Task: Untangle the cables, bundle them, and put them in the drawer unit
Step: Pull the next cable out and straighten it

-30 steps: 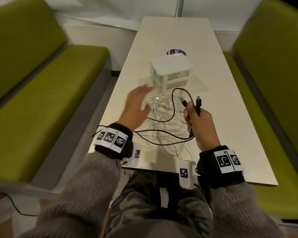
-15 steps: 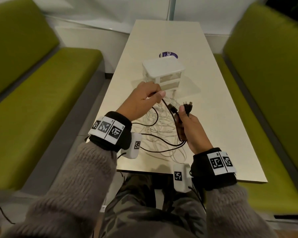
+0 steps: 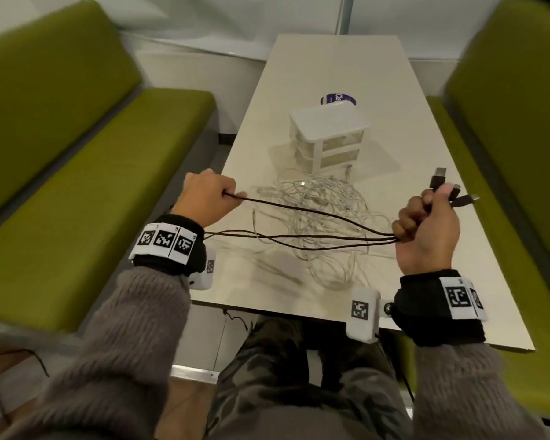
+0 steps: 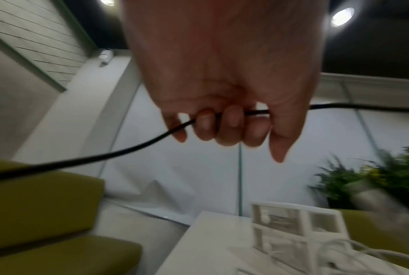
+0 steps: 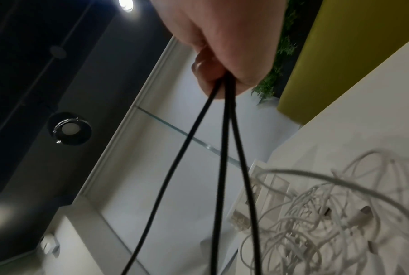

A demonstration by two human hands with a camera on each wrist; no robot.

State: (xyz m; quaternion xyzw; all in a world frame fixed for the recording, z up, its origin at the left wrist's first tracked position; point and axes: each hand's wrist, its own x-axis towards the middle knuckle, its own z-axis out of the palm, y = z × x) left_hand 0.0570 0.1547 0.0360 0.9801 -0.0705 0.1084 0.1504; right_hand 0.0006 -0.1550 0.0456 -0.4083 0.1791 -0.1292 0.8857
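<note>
A black cable (image 3: 311, 214) runs in three strands between my two hands, above the table. My left hand (image 3: 208, 198) grips one strand, its fingers curled round the cable (image 4: 137, 148). My right hand (image 3: 426, 227) holds all three strands (image 5: 224, 148) in its fist, and the black plugs (image 3: 448, 190) stick out above its fingers. A tangle of white cables (image 3: 324, 217) lies on the table beneath the strands. Beyond it stands the white drawer unit (image 3: 329, 134), with both drawers closed.
The long white table (image 3: 299, 71) runs away from me between two green benches (image 3: 86, 173). A round purple sticker (image 3: 337, 98) lies behind the drawer unit. The white cables (image 5: 328, 223) spread close to the unit's foot. A plant (image 4: 382, 178) stands further back.
My hands were close together over the white tangle; they have moved apart, left to the left and right to the right, drawing the black cable out into long strands.
</note>
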